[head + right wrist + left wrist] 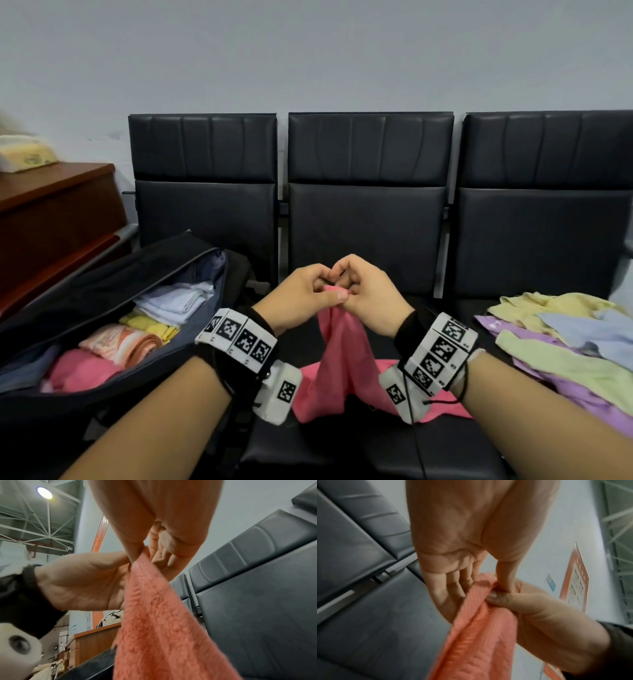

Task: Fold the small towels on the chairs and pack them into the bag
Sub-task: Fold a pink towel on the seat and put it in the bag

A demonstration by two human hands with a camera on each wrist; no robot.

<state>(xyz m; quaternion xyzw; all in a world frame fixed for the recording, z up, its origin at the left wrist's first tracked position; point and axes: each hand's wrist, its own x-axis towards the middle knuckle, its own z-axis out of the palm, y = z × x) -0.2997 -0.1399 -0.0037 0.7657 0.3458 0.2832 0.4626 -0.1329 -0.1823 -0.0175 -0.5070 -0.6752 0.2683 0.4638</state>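
A pink towel [339, 359] hangs from both my hands over the middle black chair seat [342, 445], and its lower end lies bunched on that seat. My left hand [322, 291] and right hand [356, 289] meet at the towel's top edge, each pinching it between thumb and fingers. In the left wrist view the left hand [488, 582] nips the pink towel [479, 635] right beside the right hand's thumb [498, 597]. From the right wrist, the right hand [145, 555] holds the towel [163, 622] at its top corner.
An open black bag [102, 284] on the left chair holds several folded towels [123, 342]. A loose pile of yellow, blue, green and purple towels [561, 335] covers the right chair. A wooden cabinet [51, 212] stands at far left.
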